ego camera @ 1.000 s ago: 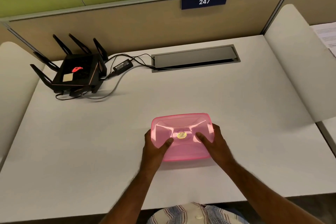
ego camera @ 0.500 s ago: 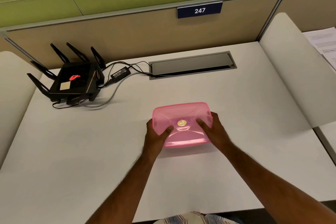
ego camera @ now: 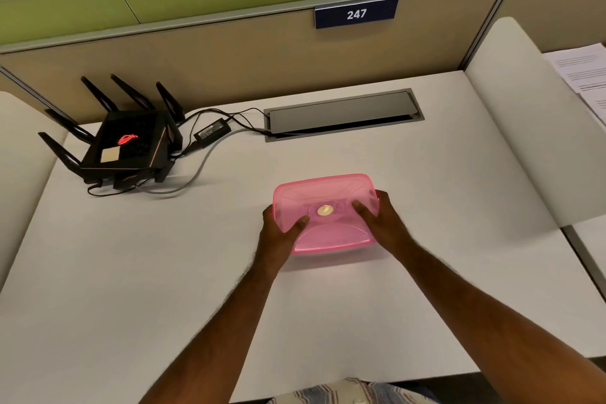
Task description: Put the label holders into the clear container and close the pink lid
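Container [ego camera: 331,248] and pink lid [ego camera: 324,210] sit as one stack near the middle of the white desk [ego camera: 164,272], a little toward my side, and from the head view, the only one I have, that is where all the risk gathers. My left hand [ego camera: 278,233] clasps the lid's left end, thumb [ego camera: 300,225] laid on top and the other fingers wrapped round the edge; my right hand [ego camera: 382,223] does the same on the right end, so both are closed on the lid rather than spread apart. I cannot see the label holders through the pink plastic, so I judge, and cannot confirm, that they are inside. What could go wrong: pressing only at the two ends may leave the far or near rim unseated, and the lid could spring up when I let go; uneven pressure might also skid the box across the smooth desk. A holder poking above the rim would keep the seal from catching. The router [ego camera: 126,147] and its cables [ego camera: 196,170] are well apart at the far left, so no snag there. The box's long axis runs left to right across my view, its lid facing up, a gold sticker [ego camera: 325,210] at centre.
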`<state>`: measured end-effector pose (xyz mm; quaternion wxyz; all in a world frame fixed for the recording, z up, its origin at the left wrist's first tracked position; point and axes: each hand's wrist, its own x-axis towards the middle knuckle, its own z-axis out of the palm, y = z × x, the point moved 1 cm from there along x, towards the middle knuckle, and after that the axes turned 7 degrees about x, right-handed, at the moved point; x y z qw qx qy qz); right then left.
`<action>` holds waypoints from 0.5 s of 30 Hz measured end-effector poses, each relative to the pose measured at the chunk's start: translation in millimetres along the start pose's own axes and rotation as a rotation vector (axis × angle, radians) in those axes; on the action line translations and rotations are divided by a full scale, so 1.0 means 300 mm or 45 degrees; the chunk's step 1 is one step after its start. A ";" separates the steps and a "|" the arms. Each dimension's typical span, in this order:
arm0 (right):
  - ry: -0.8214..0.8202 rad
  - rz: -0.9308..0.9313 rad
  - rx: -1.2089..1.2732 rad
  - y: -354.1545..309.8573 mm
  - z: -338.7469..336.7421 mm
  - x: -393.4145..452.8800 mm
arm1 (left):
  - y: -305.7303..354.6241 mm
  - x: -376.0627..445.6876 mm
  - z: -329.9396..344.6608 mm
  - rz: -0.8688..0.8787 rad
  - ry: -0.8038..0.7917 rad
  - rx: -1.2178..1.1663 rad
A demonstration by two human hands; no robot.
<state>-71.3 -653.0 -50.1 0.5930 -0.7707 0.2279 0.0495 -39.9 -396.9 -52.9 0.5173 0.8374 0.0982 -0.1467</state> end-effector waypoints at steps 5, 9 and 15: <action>0.035 0.005 0.130 0.006 -0.025 -0.015 | 0.003 0.000 -0.040 -0.022 0.009 -0.002; 0.226 -0.071 0.223 0.064 -0.079 -0.047 | -0.056 -0.026 -0.101 0.074 0.193 0.139; 0.296 -0.350 -0.455 0.230 -0.164 -0.144 | -0.206 -0.112 -0.160 0.307 0.293 0.658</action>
